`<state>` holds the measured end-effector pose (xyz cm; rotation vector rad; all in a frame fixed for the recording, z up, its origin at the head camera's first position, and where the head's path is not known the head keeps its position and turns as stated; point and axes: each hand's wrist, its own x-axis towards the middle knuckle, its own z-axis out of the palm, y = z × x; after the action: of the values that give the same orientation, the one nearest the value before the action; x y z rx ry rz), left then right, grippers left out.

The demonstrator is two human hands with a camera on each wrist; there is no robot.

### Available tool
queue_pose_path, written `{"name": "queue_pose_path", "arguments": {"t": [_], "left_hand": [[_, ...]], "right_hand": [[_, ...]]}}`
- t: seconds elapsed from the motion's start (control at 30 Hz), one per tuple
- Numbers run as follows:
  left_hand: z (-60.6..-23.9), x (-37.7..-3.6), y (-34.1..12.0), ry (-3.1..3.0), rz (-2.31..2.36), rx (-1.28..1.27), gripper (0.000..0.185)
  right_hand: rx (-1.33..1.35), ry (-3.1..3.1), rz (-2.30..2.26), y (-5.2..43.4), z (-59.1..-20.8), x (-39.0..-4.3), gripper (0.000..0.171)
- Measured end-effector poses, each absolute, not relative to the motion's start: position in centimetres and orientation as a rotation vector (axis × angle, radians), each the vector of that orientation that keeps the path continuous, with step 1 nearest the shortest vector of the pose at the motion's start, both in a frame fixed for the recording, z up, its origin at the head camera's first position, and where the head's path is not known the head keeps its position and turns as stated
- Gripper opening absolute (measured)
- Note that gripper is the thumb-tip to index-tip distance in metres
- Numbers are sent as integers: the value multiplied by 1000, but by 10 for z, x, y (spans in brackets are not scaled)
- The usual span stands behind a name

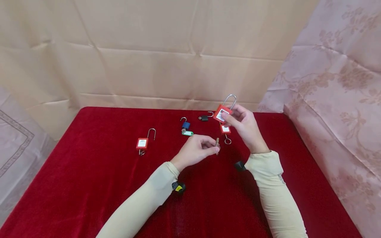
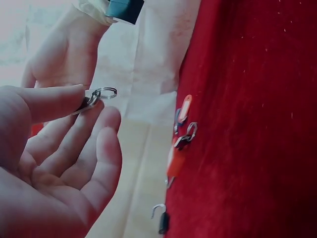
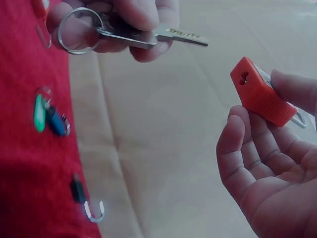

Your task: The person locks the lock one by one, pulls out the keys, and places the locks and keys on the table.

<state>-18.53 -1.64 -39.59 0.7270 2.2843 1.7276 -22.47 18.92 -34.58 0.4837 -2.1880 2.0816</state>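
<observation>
My left hand pinches a key between thumb and fingers. A metal split ring hangs from the key's head, and the blade points toward my other hand. Above the table at the right, my right hand holds a red padlock by its body, with the thumb over the white label. The padlock's metal shackle points up and away. In the right wrist view its keyhole faces the key, with a gap between them. In the left wrist view my fingers partly hide the key.
Under my right hand lies another red padlock with a ring. A red padlock with its shackle open lies left. Toward the back are a blue padlock beside a green tag, and a black padlock. Red cloth covers the table.
</observation>
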Motion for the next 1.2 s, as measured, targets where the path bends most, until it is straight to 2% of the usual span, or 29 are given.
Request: {"name": "queue_pose_path", "arguments": {"t": [0.5,0.73,0.97,1.2], "left_hand": [[-441,-190,9,1899,1806,353,13],[-448,-188,4,1969,1658,339,10],[-446,-184,6,2116,1513,431,6],[-443,-184,7,2194,1422,414,9]], "right_hand": [[403,-2292,2182,207,-380,-233,29],[394,-2337,2145,204,-383,-235,30],[436,-2419,2074,202,-385,-237,29],[450,-2449,2046,200,-384,-238,31]]}}
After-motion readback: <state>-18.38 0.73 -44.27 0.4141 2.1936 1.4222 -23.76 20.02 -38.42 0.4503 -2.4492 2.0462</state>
